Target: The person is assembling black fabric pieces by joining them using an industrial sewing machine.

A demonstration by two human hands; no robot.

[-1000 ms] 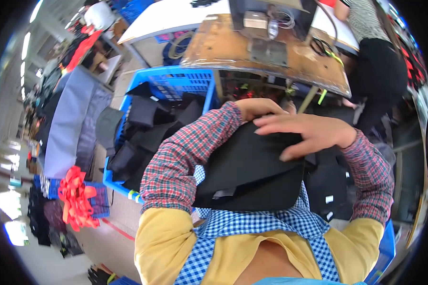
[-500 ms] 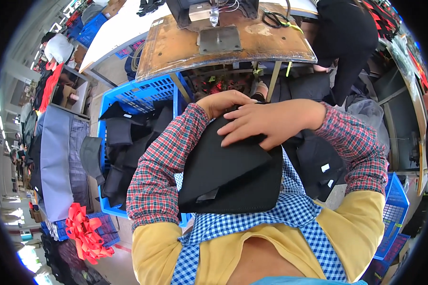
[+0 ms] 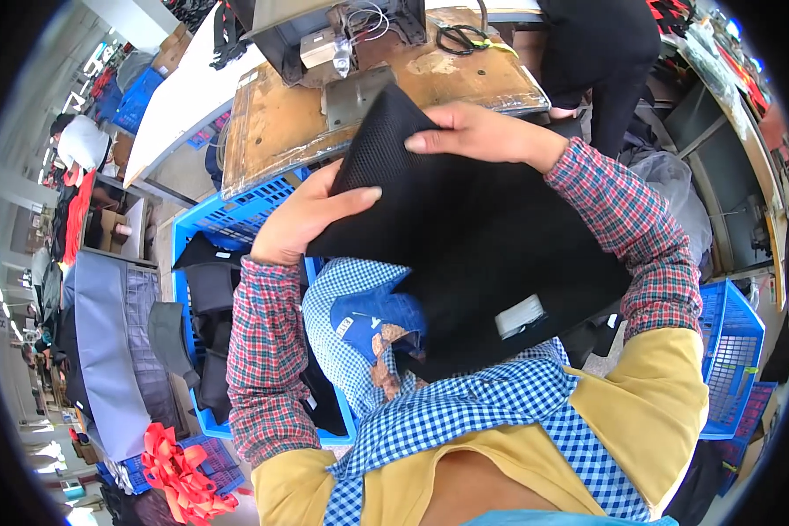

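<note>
A large black fabric piece (image 3: 500, 237) hangs between my hands over my lap, with a mesh patch (image 3: 381, 149) turned up near its far corner and a small whitish label (image 3: 520, 316) near its lower edge. My left hand (image 3: 311, 210) grips its left edge, thumb on top. My right hand (image 3: 482, 136) pinches the far edge, its thumb pressed on the cloth and the other fingers partly hidden behind. Both hands are closed on the piece. The raised corner overlaps the front of the worn wooden table (image 3: 263, 131).
On the table are a metal plate (image 3: 359, 96), a dark machine housing (image 3: 280, 35) and black scissors (image 3: 460, 39). A blue crate (image 3: 184, 280) of black pieces stands at my left, red straps (image 3: 180, 473) nearer. Another blue crate (image 3: 728, 351) is at right. A person in black (image 3: 600, 53) stands beyond.
The black piece has been lifted from my lap and opened out, its mesh side and label now showing. My hands have moved apart, the left down and leftward, the right up toward the table.
</note>
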